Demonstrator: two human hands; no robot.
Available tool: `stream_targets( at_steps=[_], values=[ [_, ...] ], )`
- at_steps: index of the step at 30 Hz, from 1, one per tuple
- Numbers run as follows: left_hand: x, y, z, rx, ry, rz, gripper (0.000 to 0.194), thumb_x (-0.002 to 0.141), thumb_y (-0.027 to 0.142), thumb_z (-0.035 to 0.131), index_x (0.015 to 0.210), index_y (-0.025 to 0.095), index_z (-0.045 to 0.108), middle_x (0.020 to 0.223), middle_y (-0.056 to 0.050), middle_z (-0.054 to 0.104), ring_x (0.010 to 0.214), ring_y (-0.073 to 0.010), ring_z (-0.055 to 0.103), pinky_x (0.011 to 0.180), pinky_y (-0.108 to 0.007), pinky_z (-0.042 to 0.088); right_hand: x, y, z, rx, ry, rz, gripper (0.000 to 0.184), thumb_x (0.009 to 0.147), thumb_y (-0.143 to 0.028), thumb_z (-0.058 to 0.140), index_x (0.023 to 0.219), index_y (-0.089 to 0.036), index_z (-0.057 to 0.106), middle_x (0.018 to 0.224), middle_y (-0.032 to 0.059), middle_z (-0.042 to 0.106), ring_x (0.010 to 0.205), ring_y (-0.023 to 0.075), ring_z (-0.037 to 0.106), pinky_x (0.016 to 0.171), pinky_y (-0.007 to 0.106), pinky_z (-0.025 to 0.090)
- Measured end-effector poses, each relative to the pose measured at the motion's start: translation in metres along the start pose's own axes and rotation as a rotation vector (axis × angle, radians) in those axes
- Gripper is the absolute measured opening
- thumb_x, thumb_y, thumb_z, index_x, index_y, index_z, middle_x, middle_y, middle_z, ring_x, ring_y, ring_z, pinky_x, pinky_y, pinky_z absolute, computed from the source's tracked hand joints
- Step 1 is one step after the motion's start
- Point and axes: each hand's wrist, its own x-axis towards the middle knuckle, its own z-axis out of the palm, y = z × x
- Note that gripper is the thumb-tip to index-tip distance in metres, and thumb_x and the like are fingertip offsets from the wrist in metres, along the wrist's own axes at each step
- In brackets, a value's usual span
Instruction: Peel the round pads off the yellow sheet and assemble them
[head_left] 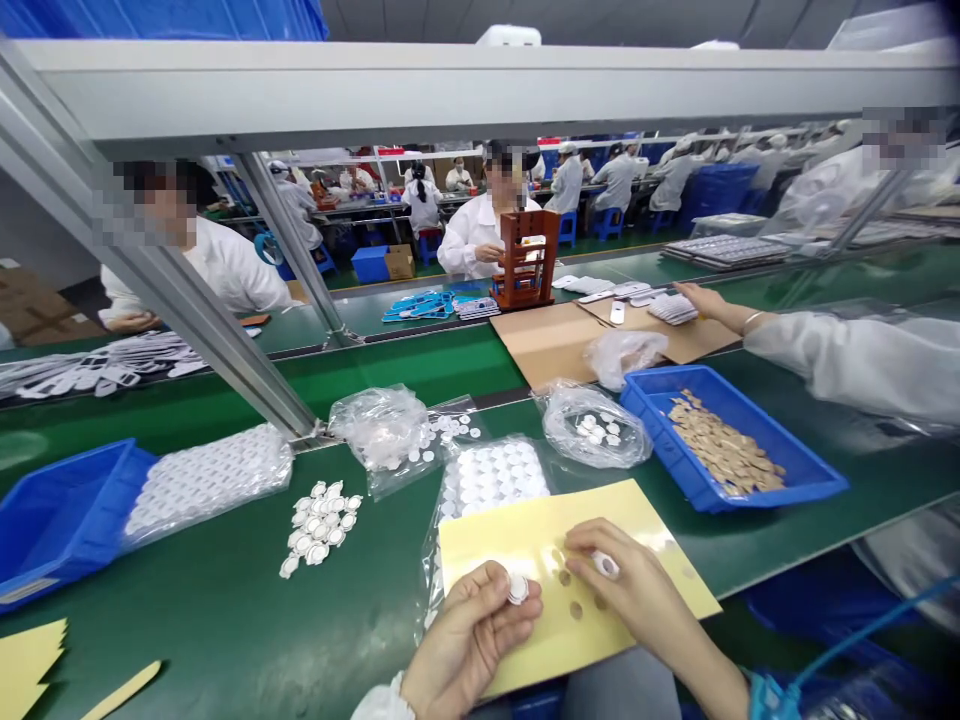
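My left hand [480, 625] is closed, with a small white round disc [517, 588] between thumb and fingers. A thin rim shows at the disc's lower edge. My right hand [626, 580] bends over a yellow sheet [510, 530], its fingertips at the sheet's surface. A small white oval-ended piece [605, 565] with a dark spot shows between its fingers; the rest is hidden. Several small brown round stickers [576, 610] are on the yellow sheet. Left of the sheet, a loose pile of white tabbed discs [319, 525] lies on the green table.
A blue tray [810, 485] of tan pieces stands right. Beyond the sheet are a bubble-like pack [499, 470] and clear bags [379, 420] with white discs. Left are another blue bin [67, 520] and yellow scraps [30, 665]. A metal post [292, 280] rises ahead. A co-worker's hand [709, 305] reaches in from the right.
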Motion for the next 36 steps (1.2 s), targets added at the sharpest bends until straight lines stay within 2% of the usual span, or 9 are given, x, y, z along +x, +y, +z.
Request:
stream_targets(
  at_steps=[2,5,9,16,20,24,28,32,36],
  values=[
    [0.006,0.000,-0.001,-0.012,0.024,0.033,0.008,0.077,0.010,0.066,0.084,0.013,0.062,0.079,-0.010,0.076,0.074,-0.0155,0.073,0.067,-0.020,0.057,-0.005,0.007,0.005,0.004,-0.015,0.019,0.004,0.083,-0.023,0.058,0.084,-0.023,0.062,0.095,0.0028,0.063,0.090,0.0193,0.061,0.080,0.030,0.048],
    [0.015,-0.002,-0.001,-0.011,0.098,0.064,0.022,0.081,0.010,0.061,0.103,0.010,0.062,0.083,-0.012,0.076,0.078,-0.0170,0.073,0.072,-0.023,0.057,-0.010,0.011,0.015,0.009,0.014,0.040,0.004,0.082,-0.022,0.060,0.078,-0.023,0.062,0.093,0.0028,0.062,0.090,0.0205,0.060,0.081,0.031,0.046],
    [0.021,-0.007,-0.002,-0.075,0.162,0.091,0.017,0.083,0.010,0.058,0.098,0.008,0.065,0.087,-0.012,0.076,0.086,-0.0199,0.072,0.081,-0.027,0.056,-0.009,0.013,0.020,0.032,0.038,0.042,0.009,0.082,-0.022,0.059,0.073,-0.023,0.060,0.086,0.0023,0.062,0.087,0.0206,0.059,0.078,0.032,0.045],
    [0.024,-0.006,-0.004,-0.123,0.141,0.072,0.015,0.083,0.014,0.059,0.094,0.011,0.069,0.090,-0.009,0.076,0.096,-0.0222,0.069,0.084,-0.029,0.055,-0.007,0.020,0.019,0.097,0.045,0.021,0.012,0.081,-0.028,0.061,0.072,-0.022,0.059,0.080,0.0027,0.062,0.081,0.0202,0.059,0.075,0.032,0.047],
    [0.023,-0.005,-0.004,-0.118,0.134,0.065,0.015,0.083,0.015,0.059,0.094,0.011,0.069,0.089,-0.009,0.076,0.095,-0.0213,0.069,0.083,-0.028,0.054,-0.007,0.021,0.019,0.130,0.052,0.048,0.009,0.080,-0.030,0.064,0.077,-0.022,0.062,0.088,0.0049,0.063,0.086,0.0217,0.059,0.078,0.034,0.047],
    [0.023,-0.007,-0.005,-0.116,0.122,0.064,0.015,0.082,0.015,0.061,0.094,0.011,0.069,0.088,-0.009,0.076,0.095,-0.0221,0.069,0.086,-0.030,0.053,-0.005,0.012,0.010,0.189,0.017,0.062,0.017,0.078,-0.032,0.065,0.066,-0.021,0.060,0.085,0.0048,0.064,0.087,0.0218,0.061,0.080,0.033,0.047],
    [0.022,-0.008,-0.003,-0.110,0.114,0.068,0.014,0.082,0.015,0.061,0.092,0.011,0.069,0.086,-0.009,0.076,0.093,-0.0214,0.069,0.086,-0.030,0.052,0.001,-0.008,0.006,0.310,0.003,0.074,0.019,0.081,-0.034,0.062,0.069,-0.020,0.059,0.085,0.0041,0.064,0.087,0.0199,0.062,0.080,0.030,0.047],
    [0.022,-0.007,-0.002,-0.103,0.096,0.076,0.014,0.083,0.016,0.060,0.092,0.012,0.069,0.089,-0.009,0.076,0.090,-0.0197,0.070,0.084,-0.029,0.053,0.013,-0.024,0.022,0.459,0.024,0.069,0.019,0.080,-0.036,0.062,0.071,-0.019,0.060,0.091,0.0045,0.064,0.094,0.0202,0.060,0.086,0.029,0.045],
    [0.021,-0.006,-0.003,-0.097,0.090,0.081,0.014,0.083,0.017,0.060,0.092,0.012,0.070,0.095,-0.009,0.076,0.090,-0.0188,0.070,0.084,-0.029,0.053,0.022,-0.028,0.041,0.511,0.043,0.072,0.022,0.080,-0.039,0.063,0.072,-0.019,0.061,0.091,0.0052,0.064,0.095,0.0209,0.060,0.088,0.031,0.046]
  ],
)
